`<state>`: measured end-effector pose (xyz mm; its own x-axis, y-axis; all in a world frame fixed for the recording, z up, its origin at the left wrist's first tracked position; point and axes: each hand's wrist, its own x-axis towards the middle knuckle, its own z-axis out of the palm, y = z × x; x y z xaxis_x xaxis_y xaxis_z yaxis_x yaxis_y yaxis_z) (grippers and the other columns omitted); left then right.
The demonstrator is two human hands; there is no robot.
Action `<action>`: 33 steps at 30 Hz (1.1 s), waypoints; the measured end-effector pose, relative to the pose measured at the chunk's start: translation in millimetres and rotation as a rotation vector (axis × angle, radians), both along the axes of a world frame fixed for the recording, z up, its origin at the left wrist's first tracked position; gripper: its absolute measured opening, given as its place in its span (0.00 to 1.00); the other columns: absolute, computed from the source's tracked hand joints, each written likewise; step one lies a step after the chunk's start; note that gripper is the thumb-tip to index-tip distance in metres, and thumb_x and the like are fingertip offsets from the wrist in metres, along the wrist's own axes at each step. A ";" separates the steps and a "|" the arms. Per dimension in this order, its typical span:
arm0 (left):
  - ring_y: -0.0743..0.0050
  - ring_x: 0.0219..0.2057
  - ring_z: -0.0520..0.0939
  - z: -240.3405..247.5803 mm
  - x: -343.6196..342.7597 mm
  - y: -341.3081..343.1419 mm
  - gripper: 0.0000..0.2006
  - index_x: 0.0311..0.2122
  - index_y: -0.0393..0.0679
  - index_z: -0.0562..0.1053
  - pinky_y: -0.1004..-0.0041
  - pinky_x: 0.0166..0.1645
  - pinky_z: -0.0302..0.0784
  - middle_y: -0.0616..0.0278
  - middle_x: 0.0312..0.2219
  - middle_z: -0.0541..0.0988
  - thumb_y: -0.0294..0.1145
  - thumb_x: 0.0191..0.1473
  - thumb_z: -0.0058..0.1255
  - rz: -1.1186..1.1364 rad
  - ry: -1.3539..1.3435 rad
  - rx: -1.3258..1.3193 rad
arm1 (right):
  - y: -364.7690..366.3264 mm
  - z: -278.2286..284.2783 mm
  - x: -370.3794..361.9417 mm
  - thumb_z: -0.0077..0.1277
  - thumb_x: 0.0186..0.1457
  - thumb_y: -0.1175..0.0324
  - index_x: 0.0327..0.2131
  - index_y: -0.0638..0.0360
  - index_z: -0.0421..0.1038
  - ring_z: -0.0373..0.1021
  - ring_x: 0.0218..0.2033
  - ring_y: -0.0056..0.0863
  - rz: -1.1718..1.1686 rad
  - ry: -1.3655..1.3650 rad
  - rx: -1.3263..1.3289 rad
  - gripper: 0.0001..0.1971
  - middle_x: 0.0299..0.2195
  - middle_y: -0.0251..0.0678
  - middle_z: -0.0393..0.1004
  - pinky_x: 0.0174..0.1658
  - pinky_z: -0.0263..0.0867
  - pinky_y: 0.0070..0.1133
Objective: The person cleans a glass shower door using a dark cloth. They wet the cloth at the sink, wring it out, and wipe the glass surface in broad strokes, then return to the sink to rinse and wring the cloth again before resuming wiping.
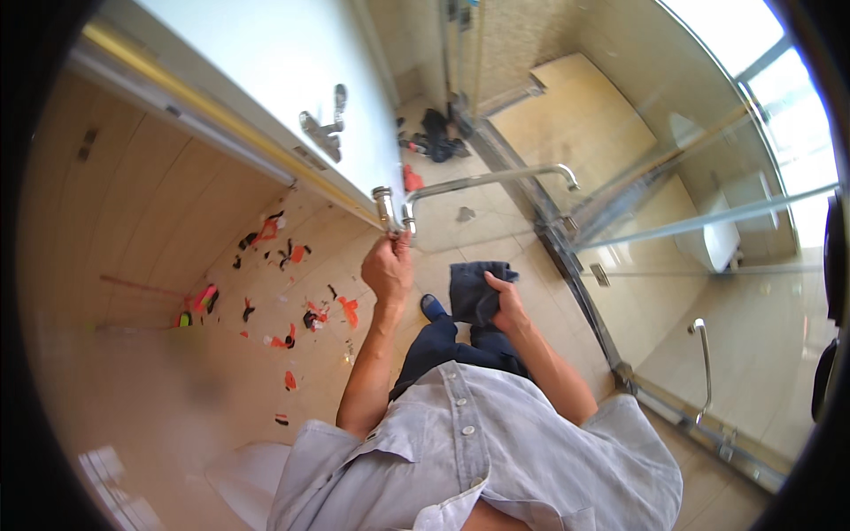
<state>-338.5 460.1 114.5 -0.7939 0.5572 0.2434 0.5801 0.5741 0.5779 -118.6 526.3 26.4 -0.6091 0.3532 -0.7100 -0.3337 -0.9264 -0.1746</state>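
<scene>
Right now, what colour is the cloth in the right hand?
Dark blue-grey, plain; the cloth in the right hand shows best in the head view.

Beige tiles cover the floor (496, 239) and the wall (133, 221), where red and black stickers (292, 292) are scattered. A glass shower enclosure (673, 265) fills the right side. Daylight pours through a window (788, 80) at upper right.

The left hand (388, 268) is raised on an outstretched bare forearm with fingers pinched together, while the right hand (506, 305) is lower, fingers curled closed, elbow bent.
</scene>
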 end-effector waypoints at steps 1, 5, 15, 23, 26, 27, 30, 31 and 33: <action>0.48 0.25 0.80 -1.7 1.2 1.9 0.20 0.29 0.46 0.77 0.56 0.28 0.72 0.56 0.22 0.79 0.55 0.58 0.52 0.015 0.033 0.001 | 3.9 5.6 4.2 0.48 0.63 0.66 0.47 0.65 0.72 0.77 0.45 0.42 0.010 -0.003 -0.001 0.14 0.46 0.47 0.78 0.54 0.71 0.38; 0.47 0.26 0.81 1.9 -5.5 14.3 0.19 0.30 0.46 0.77 0.55 0.28 0.73 0.56 0.24 0.80 0.53 0.58 0.53 0.043 0.084 -0.004 | 19.3 24.9 14.8 0.49 0.62 0.68 0.47 0.66 0.72 0.76 0.46 0.41 0.077 -0.092 0.094 0.14 0.46 0.48 0.78 0.54 0.71 0.36; 0.53 0.24 0.82 12.8 -67.1 69.8 0.19 0.31 0.41 0.78 0.60 0.30 0.74 0.56 0.23 0.82 0.49 0.57 0.55 -0.051 -0.167 0.034 | 101.1 73.7 -76.2 0.57 0.58 0.71 0.38 0.63 0.77 0.75 0.33 0.23 0.138 -0.165 0.807 0.07 0.33 0.35 0.79 0.36 0.71 0.22; 0.48 0.35 0.82 -10.1 -137.3 91.5 0.10 0.35 0.41 0.77 0.56 0.39 0.75 0.48 0.30 0.81 0.37 0.57 0.53 -0.311 -0.234 0.119 | 136.7 153.7 -219.3 0.55 0.56 0.71 0.43 0.63 0.74 0.76 0.35 0.40 0.034 -0.676 1.839 0.12 0.33 0.45 0.78 0.41 0.69 0.29; 0.50 0.34 0.83 -9.7 -147.7 121.6 0.12 0.44 0.43 0.72 0.57 0.38 0.76 0.49 0.29 0.82 0.36 0.58 0.54 -0.415 -0.380 0.074 | 161.2 141.9 -257.8 0.54 0.53 0.70 0.46 0.59 0.73 0.74 0.42 0.51 0.107 -0.795 1.931 0.15 0.40 0.49 0.78 0.45 0.68 0.37; 0.53 0.33 0.84 -7.1 -151.4 123.7 0.15 0.49 0.43 0.70 0.60 0.37 0.77 0.51 0.28 0.82 0.36 0.58 0.54 -0.476 -0.406 0.050 | 162.4 143.1 -266.7 0.54 0.53 0.70 0.46 0.59 0.73 0.73 0.43 0.51 0.155 -0.846 1.939 0.16 0.41 0.49 0.78 0.45 0.67 0.38; 0.54 0.32 0.84 4.0 -173.9 120.7 0.24 0.58 0.48 0.67 0.61 0.37 0.77 0.53 0.29 0.83 0.37 0.57 0.57 -0.485 -0.342 -0.028 | 165.1 144.5 -298.7 0.53 0.56 0.61 0.46 0.59 0.73 0.74 0.39 0.54 0.267 -1.036 1.855 0.17 0.35 0.51 0.78 0.42 0.68 0.41; 0.54 0.31 0.84 8.7 -180.2 119.7 0.26 0.60 0.49 0.66 0.62 0.37 0.77 0.54 0.29 0.83 0.38 0.56 0.57 -0.478 -0.336 -0.053 | 169.4 145.9 -304.9 0.53 0.57 0.58 0.46 0.59 0.73 0.74 0.38 0.55 0.287 -1.095 1.826 0.18 0.33 0.52 0.78 0.41 0.68 0.42; 0.52 0.32 0.84 -2.5 -191.0 125.9 0.25 0.57 0.47 0.70 0.58 0.37 0.77 0.54 0.27 0.83 0.40 0.55 0.57 -0.346 -0.415 0.015 | 181.9 148.2 -313.4 0.51 0.59 0.50 0.41 0.59 0.72 0.74 0.36 0.56 0.330 -1.124 1.833 0.20 0.28 0.53 0.78 0.39 0.68 0.45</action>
